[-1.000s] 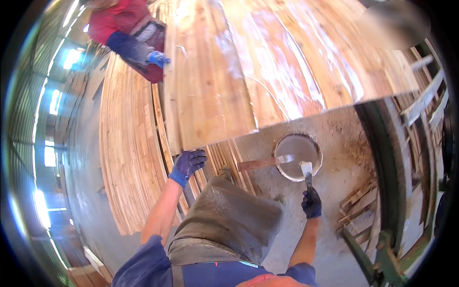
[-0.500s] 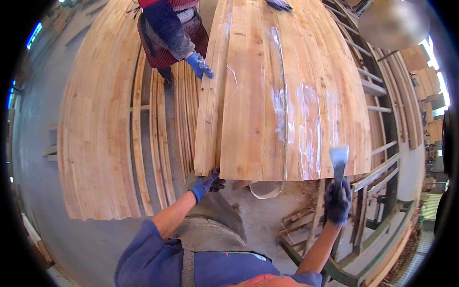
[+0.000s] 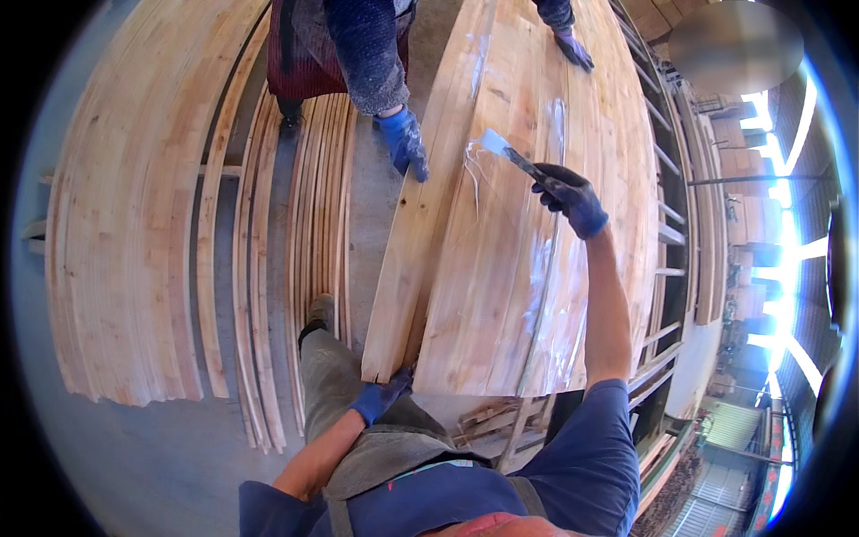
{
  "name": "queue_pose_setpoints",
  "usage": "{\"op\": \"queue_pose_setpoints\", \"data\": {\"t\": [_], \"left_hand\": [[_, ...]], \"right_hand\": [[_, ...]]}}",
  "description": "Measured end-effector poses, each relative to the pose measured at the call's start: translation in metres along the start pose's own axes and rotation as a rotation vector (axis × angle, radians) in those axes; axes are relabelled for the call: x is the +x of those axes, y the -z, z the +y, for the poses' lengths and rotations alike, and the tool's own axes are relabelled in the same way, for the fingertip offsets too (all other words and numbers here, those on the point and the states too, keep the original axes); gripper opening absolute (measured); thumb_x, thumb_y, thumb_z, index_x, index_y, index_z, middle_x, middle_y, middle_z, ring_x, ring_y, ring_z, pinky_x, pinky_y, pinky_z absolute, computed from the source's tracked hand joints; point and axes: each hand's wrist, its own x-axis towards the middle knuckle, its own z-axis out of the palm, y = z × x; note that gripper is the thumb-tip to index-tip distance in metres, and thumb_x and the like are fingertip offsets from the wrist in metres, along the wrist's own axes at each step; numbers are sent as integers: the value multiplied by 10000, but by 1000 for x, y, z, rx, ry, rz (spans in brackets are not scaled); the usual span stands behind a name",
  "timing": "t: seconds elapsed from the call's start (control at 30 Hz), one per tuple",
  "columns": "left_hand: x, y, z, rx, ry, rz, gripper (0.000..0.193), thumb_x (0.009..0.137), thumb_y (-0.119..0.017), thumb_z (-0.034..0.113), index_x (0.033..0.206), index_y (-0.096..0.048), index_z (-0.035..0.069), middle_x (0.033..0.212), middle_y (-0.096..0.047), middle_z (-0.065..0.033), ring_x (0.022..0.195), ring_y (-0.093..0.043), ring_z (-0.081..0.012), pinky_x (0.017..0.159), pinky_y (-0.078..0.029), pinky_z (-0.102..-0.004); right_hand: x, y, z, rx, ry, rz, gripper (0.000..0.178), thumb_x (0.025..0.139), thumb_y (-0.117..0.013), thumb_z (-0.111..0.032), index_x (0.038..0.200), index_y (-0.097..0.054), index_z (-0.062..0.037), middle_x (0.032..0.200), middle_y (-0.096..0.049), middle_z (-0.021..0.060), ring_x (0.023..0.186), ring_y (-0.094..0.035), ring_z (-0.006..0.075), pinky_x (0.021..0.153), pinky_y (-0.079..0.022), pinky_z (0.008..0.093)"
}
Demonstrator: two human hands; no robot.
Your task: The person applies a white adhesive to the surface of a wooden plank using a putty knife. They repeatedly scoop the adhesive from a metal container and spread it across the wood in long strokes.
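Observation:
My right hand (image 3: 573, 201), in a dark glove, grips the handle of a putty knife (image 3: 495, 143) with a wide pale blade. The blade hangs over a broad wooden panel (image 3: 483, 295) with white glue smeared along its strips. A thin string of glue lies on the wood just below the blade tip. At the panel's near left corner, my gloved left hand (image 3: 386, 397) holds the near end of a long wooden board (image 3: 407, 259) lying along the panel's left edge. Some of its fingers are hidden under the wood.
Across the panel, a co-worker's blue-gloved hand (image 3: 404, 146) touches the board; their other gloved hand (image 3: 574, 51) rests on the panel. Another wooden panel (image 3: 125, 224) and loose strips (image 3: 318, 197) lie to the left. A metal rack (image 3: 667, 233) runs along the right.
My right hand has swung the putty knife from the near right edge, up and left over the panel. The co-worker's far hand has come further onto the panel. My view has shifted.

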Motion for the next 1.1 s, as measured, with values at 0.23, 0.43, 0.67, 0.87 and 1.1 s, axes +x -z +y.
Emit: {"op": "queue_pose_setpoints", "data": {"t": [0.23, 0.43, 0.67, 0.87, 1.1], "left_hand": [[1, 3, -17, -34, -67, -49, 218, 931, -670, 126, 1114, -638, 11, 933, -678, -30, 838, -645, -121, 712, -536, -255], [1, 0, -4, 8, -58, -38, 241, 929, -652, 71, 1152, -606, -7, 979, -673, -32, 874, -640, -108, 766, -535, -243], [1, -7, -17, -287, -106, 20, 212, 896, -677, 30, 1101, -641, -11, 1007, -697, -114, 891, -675, -182, 759, -564, -310], [0, -8, -16, -298, -139, 31, 230, 902, -679, 39, 1122, -623, 1, 988, -679, -90, 898, -673, -193, 811, -573, -321], [2, -10, -22, -965, -207, -80, 249, 909, -672, 36, 1141, -591, 0, 1002, -675, -83, 911, -661, -168, 805, -570, -314]], "right_hand": [[107, -1, -56, -755, 361, -88, 305, 877, -620, -134, 1177, -666, -105, 941, -689, 60, 783, -636, 152, 712, -504, 279], [99, -27, -72, -1303, 446, -224, 329, 803, -613, 30, 1099, -681, -97, 929, -657, 60, 812, -635, 189, 744, -514, 313], [-8, -108, -100, -1493, 493, -330, 313, 760, -611, -43, 1044, -687, -150, 863, -605, 104, 824, -634, 310, 726, -520, 388], [-77, -165, -91, -1700, 326, -507, 255, 766, -651, -144, 1013, -624, -85, 887, -603, 123, 800, -636, 317, 682, -516, 434], [-150, -227, -89, -1874, 465, -775, 213, 817, -604, -204, 980, -616, -68, 793, -569, 108, 720, -616, 267, 572, -462, 409]]}}
